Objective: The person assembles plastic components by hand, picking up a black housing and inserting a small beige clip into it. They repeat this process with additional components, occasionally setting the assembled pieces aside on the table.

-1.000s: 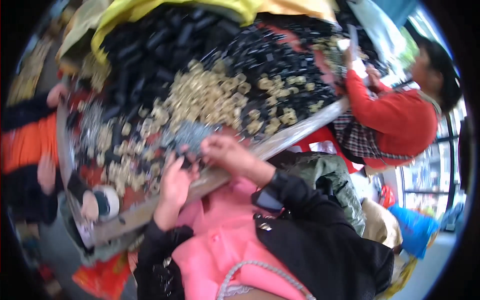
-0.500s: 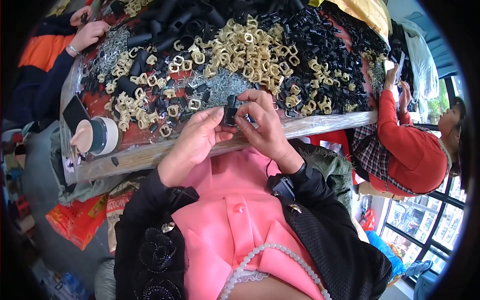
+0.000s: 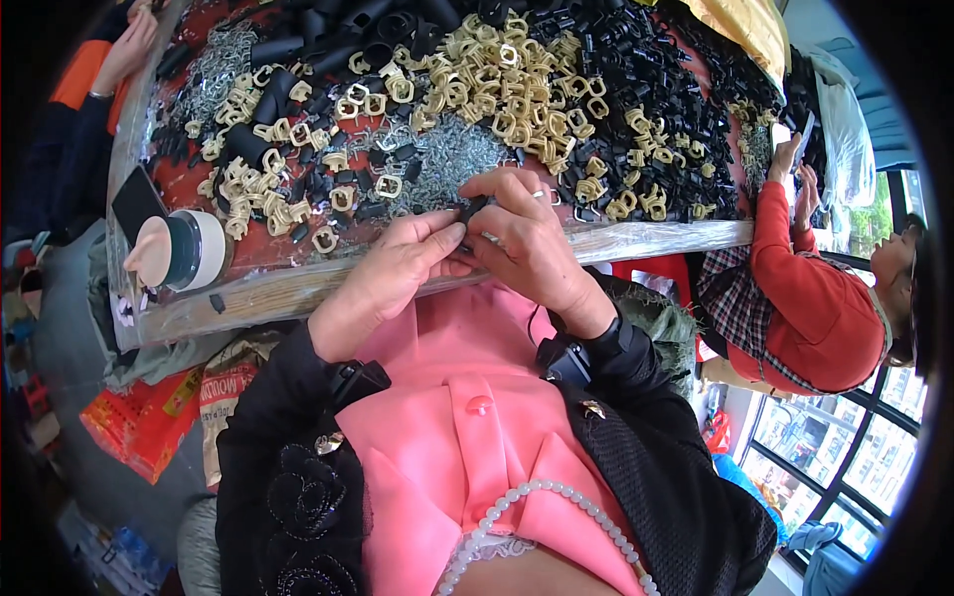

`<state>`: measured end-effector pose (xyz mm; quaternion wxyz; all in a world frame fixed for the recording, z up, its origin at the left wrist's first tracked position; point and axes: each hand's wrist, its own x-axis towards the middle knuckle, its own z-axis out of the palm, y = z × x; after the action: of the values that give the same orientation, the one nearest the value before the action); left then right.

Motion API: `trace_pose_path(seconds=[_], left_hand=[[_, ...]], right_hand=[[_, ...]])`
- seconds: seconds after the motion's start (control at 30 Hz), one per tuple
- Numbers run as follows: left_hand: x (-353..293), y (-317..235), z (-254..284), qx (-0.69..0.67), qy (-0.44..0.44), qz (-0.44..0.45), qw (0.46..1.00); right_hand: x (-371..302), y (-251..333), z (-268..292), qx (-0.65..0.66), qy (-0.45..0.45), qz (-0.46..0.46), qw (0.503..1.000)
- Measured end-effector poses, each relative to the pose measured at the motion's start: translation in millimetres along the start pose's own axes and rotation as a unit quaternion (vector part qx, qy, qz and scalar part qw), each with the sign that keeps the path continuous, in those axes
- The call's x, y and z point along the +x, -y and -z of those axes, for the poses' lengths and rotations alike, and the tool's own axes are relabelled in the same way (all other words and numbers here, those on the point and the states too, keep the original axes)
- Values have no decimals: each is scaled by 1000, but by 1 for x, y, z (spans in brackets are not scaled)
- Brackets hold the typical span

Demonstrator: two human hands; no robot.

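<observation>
Both my hands meet at the table's near edge around a small black plastic part (image 3: 473, 211), mostly hidden by the fingers. My left hand (image 3: 397, 263) pinches it from the left, thumb pressed along it. My right hand (image 3: 527, 233) curls over it from the right, fingers bent onto its top. Just beyond lies a pile of small silvery wire clips (image 3: 447, 164). Past that rises a heap of beige plastic ring-shaped pieces (image 3: 507, 79), and a loose beige ring (image 3: 389, 186) lies left of my hands.
Black plastic parts (image 3: 646, 89) cover the table's right side, black tubes (image 3: 388, 30) its far side. A lidded round jar (image 3: 194, 250) and a dark phone-like slab (image 3: 142, 206) stand at left. A wooden edge (image 3: 258, 306) borders the table. Co-workers sit at left and right (image 3: 815, 308).
My right fingers have closed further over the black part, which shows less now. The co-worker's hands at left have drawn back from the clip pile. The view has shifted slightly.
</observation>
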<state>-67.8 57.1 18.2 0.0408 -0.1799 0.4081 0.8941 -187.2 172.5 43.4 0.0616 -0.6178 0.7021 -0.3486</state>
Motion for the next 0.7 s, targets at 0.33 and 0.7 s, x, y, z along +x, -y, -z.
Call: trace_pose_path(seconds=[0.33, 0.7], left_hand=[[3, -3, 6, -75, 9, 5, 997], [6, -2, 15, -178, -11, 6, 984]], right_hand=[[-1, -6, -16, -5, -67, -9, 998], [-12, -10, 2, 32, -38, 23, 999]])
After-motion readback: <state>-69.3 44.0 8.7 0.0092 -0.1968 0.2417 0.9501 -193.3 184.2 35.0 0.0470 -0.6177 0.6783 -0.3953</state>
